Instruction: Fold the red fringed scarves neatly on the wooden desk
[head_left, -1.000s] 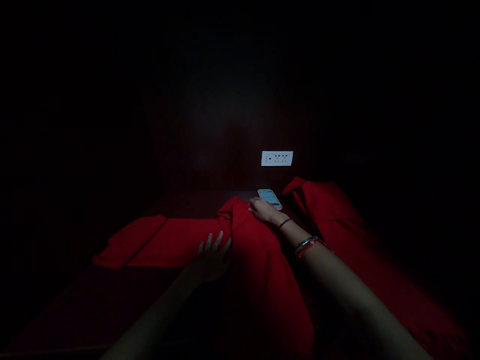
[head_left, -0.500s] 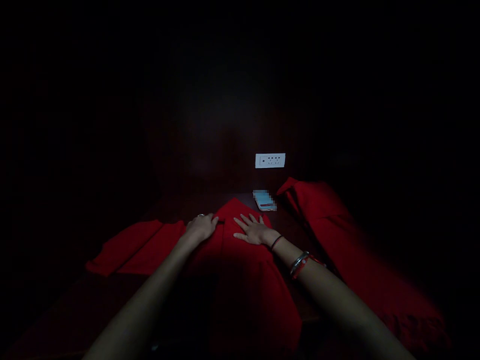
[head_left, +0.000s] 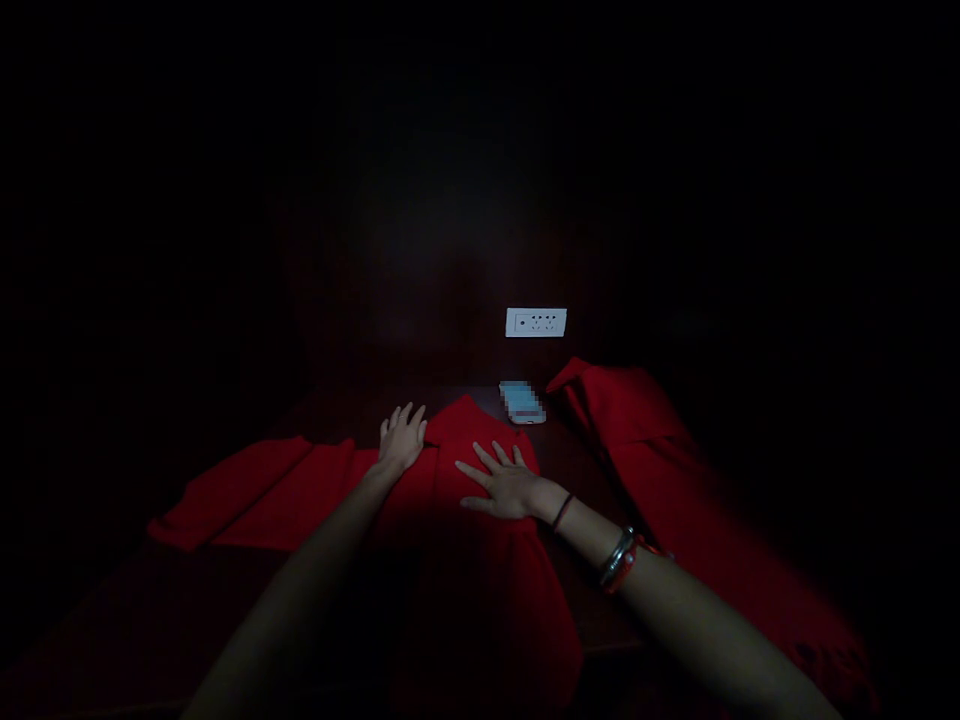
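A red cloth (head_left: 480, 570), perhaps a garment or scarf, lies folded over a dark table, and its lower part hangs past the front edge. One flat strip of it stretches out to the left. My right hand (head_left: 506, 485) rests on it palm down with the fingers spread. At its upper left edge is my left hand (head_left: 403, 437), fingers extended and apart, holding nothing. Whether the left palm presses on the cloth I cannot tell. The lower part of the cloth lies in deep shadow.
On the right lies a second red cloth with a fringed end, a scarf (head_left: 675, 480). A phone (head_left: 523, 402) with a blurred screen lies behind the cloth. A white socket panel (head_left: 536, 322) is on the dark back wall. The table (head_left: 592, 610) has its front edge near me.
My left hand has opened from its curled grip at the cloth's edge, its fingers now stretched out. My right hand has slid slightly toward me over the cloth. The view has shifted a little.
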